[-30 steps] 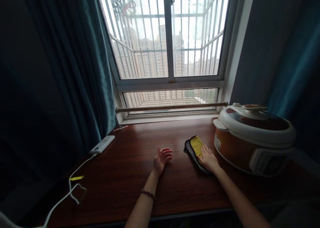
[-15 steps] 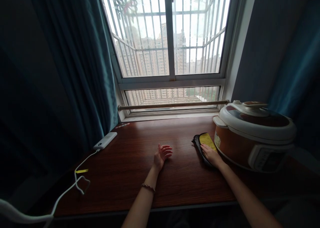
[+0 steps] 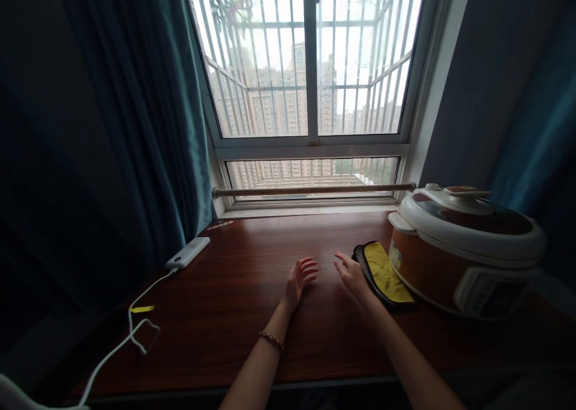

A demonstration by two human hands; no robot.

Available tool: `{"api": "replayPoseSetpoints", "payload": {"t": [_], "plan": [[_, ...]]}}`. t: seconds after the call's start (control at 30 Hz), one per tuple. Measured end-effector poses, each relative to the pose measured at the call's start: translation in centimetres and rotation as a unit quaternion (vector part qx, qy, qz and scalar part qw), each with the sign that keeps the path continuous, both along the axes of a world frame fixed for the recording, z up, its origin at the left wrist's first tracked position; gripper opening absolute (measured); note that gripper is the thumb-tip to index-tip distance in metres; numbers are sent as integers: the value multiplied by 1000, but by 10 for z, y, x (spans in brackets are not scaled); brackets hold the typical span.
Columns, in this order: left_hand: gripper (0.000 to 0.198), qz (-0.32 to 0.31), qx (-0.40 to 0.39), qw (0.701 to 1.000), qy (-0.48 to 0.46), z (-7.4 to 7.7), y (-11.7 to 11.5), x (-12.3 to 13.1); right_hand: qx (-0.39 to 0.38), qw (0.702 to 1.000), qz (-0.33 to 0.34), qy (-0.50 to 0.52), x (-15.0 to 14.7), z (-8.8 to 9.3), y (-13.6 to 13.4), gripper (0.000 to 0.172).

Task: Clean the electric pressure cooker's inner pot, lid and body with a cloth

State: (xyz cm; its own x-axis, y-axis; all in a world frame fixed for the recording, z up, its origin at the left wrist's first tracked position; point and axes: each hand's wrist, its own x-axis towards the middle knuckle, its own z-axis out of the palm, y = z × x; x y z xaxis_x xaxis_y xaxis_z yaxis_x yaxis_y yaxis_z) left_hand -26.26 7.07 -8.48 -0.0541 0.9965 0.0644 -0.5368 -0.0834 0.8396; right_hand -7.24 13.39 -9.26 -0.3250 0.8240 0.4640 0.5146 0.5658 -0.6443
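My left hand (image 3: pixel 300 281) is over the middle of the brown wooden table, palm turned inward and fingers loosely apart. It holds nothing, and a beaded bracelet (image 3: pixel 270 340) circles that wrist. Across a small gap, my right hand (image 3: pixel 353 276) is also empty, its fingers stretched out toward the left. Just to the right of it lies a folded yellow and grey cloth (image 3: pixel 390 273) with a black edge. My right forearm passes close by the cloth's near left side. The cloth rests against the foot of a large rice cooker.
The white and orange-brown rice cooker (image 3: pixel 463 254) takes up the table's right side. At the left, a white power bank (image 3: pixel 188 253) has a white cable (image 3: pixel 108 357) with a yellow tag (image 3: pixel 143 309). A barred window (image 3: pixel 310 86) and blue curtain (image 3: pixel 148 98) stand behind.
My right hand has let go of the cloth and moved left, toward my left hand. My left hand has shifted slightly right. The cloth now lies uncovered.
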Motion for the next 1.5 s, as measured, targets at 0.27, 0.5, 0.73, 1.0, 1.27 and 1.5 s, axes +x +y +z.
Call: {"api": "replayPoseSetpoints", "payload": {"t": [0.27, 0.5, 0.73, 1.0, 1.27, 1.5], "plan": [[51, 47, 43, 995, 78, 1, -7, 19, -28, 973, 185, 138, -76, -21, -36, 54], [49, 44, 82, 982, 163, 8, -12, 22, -56, 940, 276, 193, -65, 0, -47, 53], [44, 1, 81, 979, 188, 14, -17, 24, -46, 949, 273, 151, -61, 0, -52, 53], [33, -35, 68, 977, 199, 13, -16, 23, -57, 957, 261, 111, -55, -1, -51, 53], [29, -45, 64, 975, 208, 9, -13, 18, -50, 958, 258, 112, -56, 3, -53, 50], [28, -52, 63, 974, 212, 10, -11, 18, -58, 957, 256, 119, -56, 4, -51, 48]]}}
